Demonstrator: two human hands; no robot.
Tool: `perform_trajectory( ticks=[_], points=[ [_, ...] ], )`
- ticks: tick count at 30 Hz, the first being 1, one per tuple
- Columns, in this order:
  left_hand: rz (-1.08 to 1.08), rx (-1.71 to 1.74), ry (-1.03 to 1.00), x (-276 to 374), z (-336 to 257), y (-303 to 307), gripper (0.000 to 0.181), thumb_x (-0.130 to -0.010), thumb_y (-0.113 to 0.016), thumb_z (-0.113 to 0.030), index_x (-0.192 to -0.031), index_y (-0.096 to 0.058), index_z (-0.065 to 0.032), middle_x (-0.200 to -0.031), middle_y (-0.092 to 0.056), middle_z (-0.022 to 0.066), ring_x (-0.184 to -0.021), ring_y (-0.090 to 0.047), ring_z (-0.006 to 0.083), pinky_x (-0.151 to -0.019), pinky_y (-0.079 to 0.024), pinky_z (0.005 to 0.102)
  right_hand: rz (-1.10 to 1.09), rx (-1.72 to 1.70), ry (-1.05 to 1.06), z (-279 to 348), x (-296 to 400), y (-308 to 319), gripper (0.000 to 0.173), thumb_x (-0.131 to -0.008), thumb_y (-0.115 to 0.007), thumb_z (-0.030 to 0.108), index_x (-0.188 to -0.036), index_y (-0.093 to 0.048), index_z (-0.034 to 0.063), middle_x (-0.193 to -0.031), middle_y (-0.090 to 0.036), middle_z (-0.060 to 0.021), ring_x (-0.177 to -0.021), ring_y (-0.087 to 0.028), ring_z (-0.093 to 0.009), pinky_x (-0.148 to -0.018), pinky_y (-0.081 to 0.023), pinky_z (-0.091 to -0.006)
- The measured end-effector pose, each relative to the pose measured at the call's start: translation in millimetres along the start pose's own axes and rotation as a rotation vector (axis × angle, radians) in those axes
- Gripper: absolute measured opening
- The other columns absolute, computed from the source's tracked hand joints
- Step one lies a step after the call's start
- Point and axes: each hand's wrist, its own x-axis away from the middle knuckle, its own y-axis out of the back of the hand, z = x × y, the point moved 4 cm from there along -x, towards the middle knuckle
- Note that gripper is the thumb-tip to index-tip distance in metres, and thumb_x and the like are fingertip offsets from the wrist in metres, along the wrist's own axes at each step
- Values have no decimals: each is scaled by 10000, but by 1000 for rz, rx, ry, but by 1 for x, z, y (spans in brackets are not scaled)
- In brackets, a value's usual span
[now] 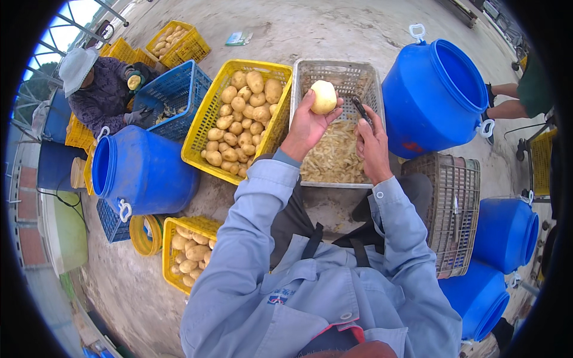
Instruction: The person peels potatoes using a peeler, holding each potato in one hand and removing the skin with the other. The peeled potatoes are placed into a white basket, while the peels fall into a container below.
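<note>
A pale peeled potato (323, 97) rests in my left hand (305, 124), palm up and fingers curled around it, above a grey-white plastic crate (336, 66). My right hand (372, 145) grips a dark-handled peeler (361, 110) to the right of the potato, apart from it. Potato peelings (333, 154) cover much of the crate's bottom. To the left stands a yellow plastic crate (207, 104) with many unpeeled potatoes (237, 127).
Blue plastic barrels stand at the right (416, 100) and left (152, 172). A slatted crate (452, 215) is beside my right leg; another yellow crate (168, 253) of potatoes is lower left. A co-worker (96, 98) in a white hat holds a potato by a blue crate (186, 91).
</note>
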Motion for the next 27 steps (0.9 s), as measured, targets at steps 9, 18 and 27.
perform_trajectory(
  ticks=[9,18,27],
  points=[
    [-75,-54,-129,-3,4,8,345,-983,-455,-261,-1238,-464,-29,-1157,-563,143,-1071,-575,313,-940,-472,454,-52,326,350,10,23,-25,360,-912,-537,78,-1265,-548,4,-1177,-616,-115,-1053,-577,-169,-910,-439,-294],
    [-64,-148,-195,0,0,-2,327,-958,-500,-213,-1239,-441,-55,-1122,-570,143,-1069,-585,310,-933,-491,450,-88,494,584,3,8,-30,345,-895,-534,51,-1237,-567,21,-1182,-614,-172,-1064,-601,-304,-900,-467,-364],
    [-81,-160,-199,0,-1,-3,326,-938,-551,-197,-1202,-419,-59,-1087,-578,135,-994,-621,262,-852,-543,393,-38,558,575,12,11,-36,365,-881,-521,8,-1243,-562,28,-1213,-608,-151,-1133,-580,-286,-952,-445,-353]
  ],
)
